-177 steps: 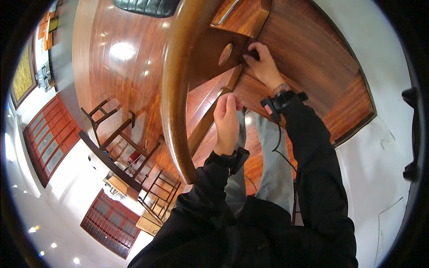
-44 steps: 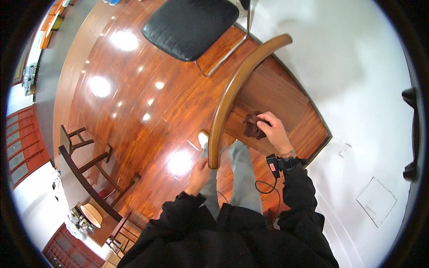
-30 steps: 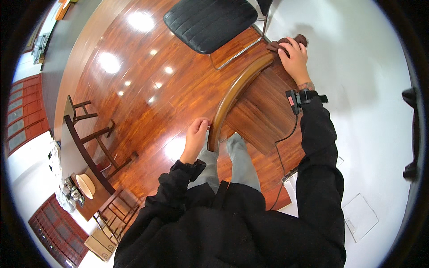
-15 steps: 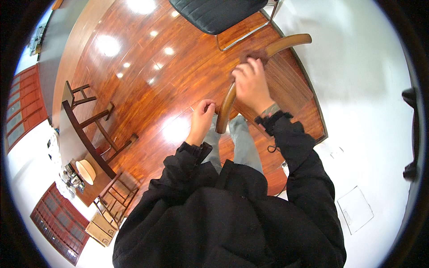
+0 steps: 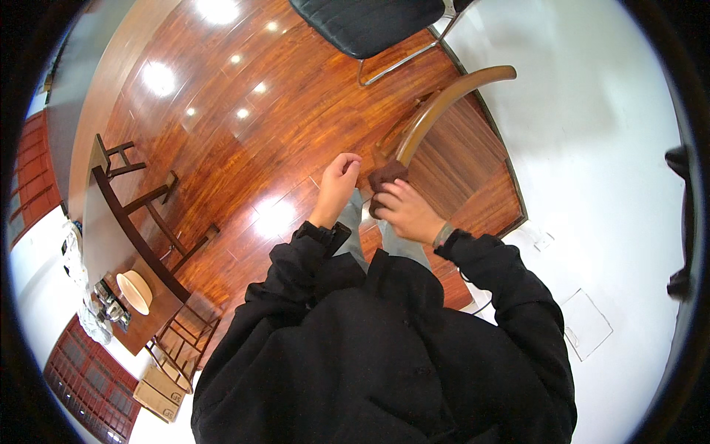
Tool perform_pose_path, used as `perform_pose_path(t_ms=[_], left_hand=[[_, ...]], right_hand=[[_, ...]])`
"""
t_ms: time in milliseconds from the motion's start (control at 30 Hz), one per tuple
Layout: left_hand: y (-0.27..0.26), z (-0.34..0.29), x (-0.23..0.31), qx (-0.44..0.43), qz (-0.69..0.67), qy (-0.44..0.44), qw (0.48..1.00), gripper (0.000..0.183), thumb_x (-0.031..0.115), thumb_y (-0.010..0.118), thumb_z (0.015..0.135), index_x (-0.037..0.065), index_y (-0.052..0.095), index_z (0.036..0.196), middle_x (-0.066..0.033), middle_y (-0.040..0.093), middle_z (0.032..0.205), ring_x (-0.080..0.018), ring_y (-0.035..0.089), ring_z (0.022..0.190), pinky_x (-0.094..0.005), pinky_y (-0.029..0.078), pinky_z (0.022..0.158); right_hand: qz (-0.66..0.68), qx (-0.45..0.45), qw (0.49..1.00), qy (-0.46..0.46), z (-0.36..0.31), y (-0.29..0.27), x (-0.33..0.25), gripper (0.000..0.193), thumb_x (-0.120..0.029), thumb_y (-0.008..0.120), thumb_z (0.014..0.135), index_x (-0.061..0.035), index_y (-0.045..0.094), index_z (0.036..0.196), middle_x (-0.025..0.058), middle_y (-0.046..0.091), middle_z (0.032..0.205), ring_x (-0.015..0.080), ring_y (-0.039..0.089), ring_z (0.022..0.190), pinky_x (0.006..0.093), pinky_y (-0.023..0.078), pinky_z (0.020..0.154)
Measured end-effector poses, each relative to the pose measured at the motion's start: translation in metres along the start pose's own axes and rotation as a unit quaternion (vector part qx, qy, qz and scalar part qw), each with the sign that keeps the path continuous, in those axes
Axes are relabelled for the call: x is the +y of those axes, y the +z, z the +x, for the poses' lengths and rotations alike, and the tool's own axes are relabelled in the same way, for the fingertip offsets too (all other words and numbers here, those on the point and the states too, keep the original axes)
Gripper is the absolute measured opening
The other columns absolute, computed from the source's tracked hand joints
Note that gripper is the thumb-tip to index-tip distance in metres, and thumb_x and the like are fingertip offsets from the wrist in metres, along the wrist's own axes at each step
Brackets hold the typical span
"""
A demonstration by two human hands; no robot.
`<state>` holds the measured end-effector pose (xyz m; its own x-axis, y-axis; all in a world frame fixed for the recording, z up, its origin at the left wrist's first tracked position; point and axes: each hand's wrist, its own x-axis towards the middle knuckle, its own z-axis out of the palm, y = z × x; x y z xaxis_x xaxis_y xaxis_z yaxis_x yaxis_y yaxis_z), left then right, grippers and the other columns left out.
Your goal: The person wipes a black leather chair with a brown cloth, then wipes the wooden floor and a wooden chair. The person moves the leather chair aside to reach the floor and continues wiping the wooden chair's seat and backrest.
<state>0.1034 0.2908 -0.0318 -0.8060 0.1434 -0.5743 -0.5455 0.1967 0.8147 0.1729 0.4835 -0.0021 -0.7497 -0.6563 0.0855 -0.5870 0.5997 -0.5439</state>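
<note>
A curved wooden chair back rail [image 5: 444,103] runs from the upper right down to my hands. My right hand [image 5: 405,212] presses a small dark brown cloth [image 5: 386,177] against the rail's near end. My left hand [image 5: 339,182] is loosely curled just left of that end, close to the rail and empty as far as I can see. Both arms are in black sleeves; a band sits on my right wrist.
A black padded chair [image 5: 370,22] with metal legs stands at the top. A dark wooden side table [image 5: 126,222] with a round pale bowl [image 5: 134,290] sits at the left. Glossy wooden floor [image 5: 244,96] meets a white wall [image 5: 592,148] on the right.
My right hand slid down the rail from its far upper end to the near end with the cloth. The left hand stayed by the near end.
</note>
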Motion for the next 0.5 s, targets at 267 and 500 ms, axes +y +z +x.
perform_pose_path(t_ms=[267,500], left_hand=[[-0.020,-0.009,-0.008,0.023,0.015,0.017,0.999,0.017,0.010,0.052,0.094,0.000,0.062,0.104,-0.0018,0.063,0.092,-0.0110,0.057,0.086,-0.0246,0.046,0.076],[-0.022,-0.015,-0.012,-0.012,0.067,0.019,0.997,0.015,0.009,0.054,0.094,0.000,0.062,0.103,-0.0008,0.063,0.092,-0.0079,0.055,0.082,-0.0235,0.044,0.072]], right_hand=[[-0.102,0.157,0.977,0.102,0.045,-0.037,0.118,0.016,-0.014,0.062,0.077,-0.0112,0.062,0.093,0.0085,0.055,0.111,0.0337,0.049,0.107,0.0473,0.038,0.097],[-0.266,0.338,0.846,0.313,0.059,-0.061,0.237,0.018,-0.027,0.062,0.086,-0.0205,0.068,0.102,0.0114,0.052,0.125,0.0421,0.042,0.121,0.0626,0.032,0.101]])
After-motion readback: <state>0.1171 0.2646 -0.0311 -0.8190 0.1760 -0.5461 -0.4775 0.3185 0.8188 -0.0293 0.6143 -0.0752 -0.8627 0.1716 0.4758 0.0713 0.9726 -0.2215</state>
